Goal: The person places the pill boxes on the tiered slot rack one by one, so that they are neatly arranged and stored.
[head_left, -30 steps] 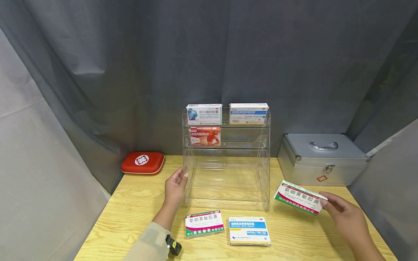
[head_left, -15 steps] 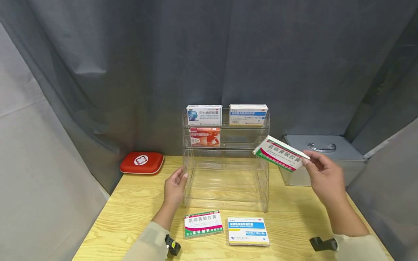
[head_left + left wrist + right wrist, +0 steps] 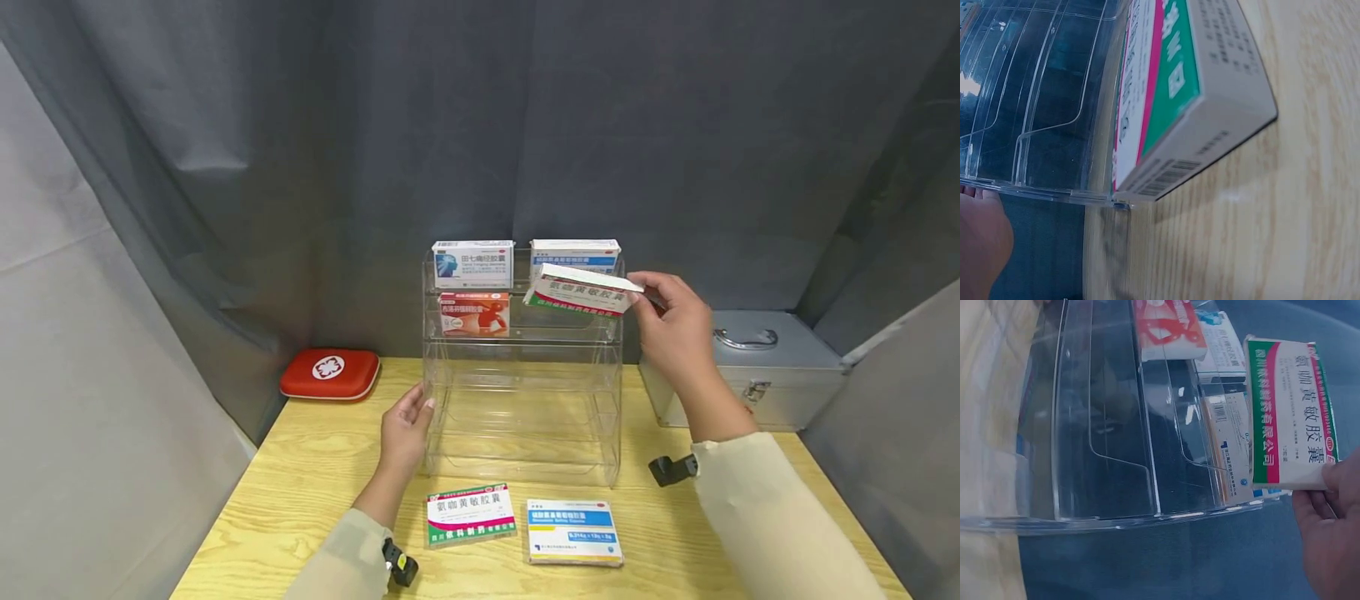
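My right hand [image 3: 675, 325] pinches the right end of a white, green and magenta medicine box [image 3: 585, 293]. The box is tilted in front of the second tier of a clear tiered display rack [image 3: 517, 450], overlapping the blue-and-white box [image 3: 573, 250] on the top tier. In the right wrist view, my thumb lies on the face of the held medicine box [image 3: 1291, 412]. At the rack's left side wall my left hand [image 3: 403, 429] holds the edge, thumb toward the front. A red medicine box [image 3: 474, 315] stands on the second tier, left, beneath a white one [image 3: 474, 265].
On the table before the rack lie another green-and-magenta box [image 3: 471, 515] and a blue-and-white box [image 3: 573, 533]. A red zip case [image 3: 330, 373] sits at the left, and a silver metal case [image 3: 780, 367] stands right of the rack. Grey curtain [image 3: 480, 125] hangs behind.
My right hand has carried the green-and-magenta medicine box up and leftward, from beside the silver case to the rack's upper right. The left hand stays at the rack's side.
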`<state>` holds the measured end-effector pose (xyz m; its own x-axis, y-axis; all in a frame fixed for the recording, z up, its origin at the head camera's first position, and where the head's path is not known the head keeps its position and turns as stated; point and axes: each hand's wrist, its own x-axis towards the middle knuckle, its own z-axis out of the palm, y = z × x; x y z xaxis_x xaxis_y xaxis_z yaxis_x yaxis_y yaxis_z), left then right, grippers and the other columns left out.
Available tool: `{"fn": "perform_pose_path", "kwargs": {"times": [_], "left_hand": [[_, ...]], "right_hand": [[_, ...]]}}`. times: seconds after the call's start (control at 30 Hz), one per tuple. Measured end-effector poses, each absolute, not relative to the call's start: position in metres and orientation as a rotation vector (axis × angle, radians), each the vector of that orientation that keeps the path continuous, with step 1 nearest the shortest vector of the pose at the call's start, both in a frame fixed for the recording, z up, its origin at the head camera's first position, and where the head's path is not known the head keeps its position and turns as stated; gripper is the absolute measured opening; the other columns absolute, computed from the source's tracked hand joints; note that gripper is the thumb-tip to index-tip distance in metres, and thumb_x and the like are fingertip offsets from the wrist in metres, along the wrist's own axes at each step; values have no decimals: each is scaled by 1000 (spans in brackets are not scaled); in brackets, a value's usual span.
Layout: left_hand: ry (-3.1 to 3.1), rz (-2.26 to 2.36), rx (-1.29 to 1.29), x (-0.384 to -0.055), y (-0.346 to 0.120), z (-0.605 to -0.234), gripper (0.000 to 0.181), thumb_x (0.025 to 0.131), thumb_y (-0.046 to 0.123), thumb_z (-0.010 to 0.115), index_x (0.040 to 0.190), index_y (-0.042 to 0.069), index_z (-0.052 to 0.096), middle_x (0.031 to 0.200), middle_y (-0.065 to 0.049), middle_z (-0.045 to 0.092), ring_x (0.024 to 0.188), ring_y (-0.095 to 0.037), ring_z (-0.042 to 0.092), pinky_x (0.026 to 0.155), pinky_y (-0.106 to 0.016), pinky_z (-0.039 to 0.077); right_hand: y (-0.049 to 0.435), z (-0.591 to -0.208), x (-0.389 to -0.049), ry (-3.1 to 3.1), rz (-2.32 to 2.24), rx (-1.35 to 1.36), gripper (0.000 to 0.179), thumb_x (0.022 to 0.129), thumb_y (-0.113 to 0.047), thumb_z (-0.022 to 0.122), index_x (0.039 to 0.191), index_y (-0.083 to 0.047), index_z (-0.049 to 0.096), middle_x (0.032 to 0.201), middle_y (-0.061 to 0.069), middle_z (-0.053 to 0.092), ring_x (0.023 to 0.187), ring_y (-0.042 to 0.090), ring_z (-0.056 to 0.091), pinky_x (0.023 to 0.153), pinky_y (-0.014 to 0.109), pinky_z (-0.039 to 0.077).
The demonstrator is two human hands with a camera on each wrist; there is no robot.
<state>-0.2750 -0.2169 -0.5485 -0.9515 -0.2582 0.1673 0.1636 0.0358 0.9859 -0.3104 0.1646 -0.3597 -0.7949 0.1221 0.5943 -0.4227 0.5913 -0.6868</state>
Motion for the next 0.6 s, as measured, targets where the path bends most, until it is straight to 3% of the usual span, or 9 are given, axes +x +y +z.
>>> {"fn": "perform_pose_path", "kwargs": {"times": [0.1, 0.33, 0.6], "left_hand": [[-2013, -1994, 104, -276, -216, -549, 44, 108, 6, 68, 152, 3, 62, 152, -21, 64, 145, -37, 60, 116, -31, 53], [-1998, -2004, 74, -278, -216, -550, 44, 108, 4, 66, 151, 2, 62, 151, -27, 63, 145, -44, 59, 117, -35, 54], [-2014, -2018, 77, -277, -217, -549, 45, 108, 5, 66, 152, 3, 61, 152, -24, 63, 147, -41, 57, 117, -32, 53]], "right_hand": [[158, -354, -320, -2204, 1041, 302, 23, 109, -9, 66, 130, -7, 77, 129, 12, 73, 113, 28, 74, 84, 5, 48], [148, -352, -335, -2221, 893, 424, 24, 109, -1, 64, 130, -3, 76, 133, 19, 71, 110, 37, 72, 89, 51, 63], [143, -363, -346, -2313, 867, 444, 27, 108, 1, 63, 133, 0, 74, 137, 21, 68, 125, 42, 69, 101, 58, 64]]}}
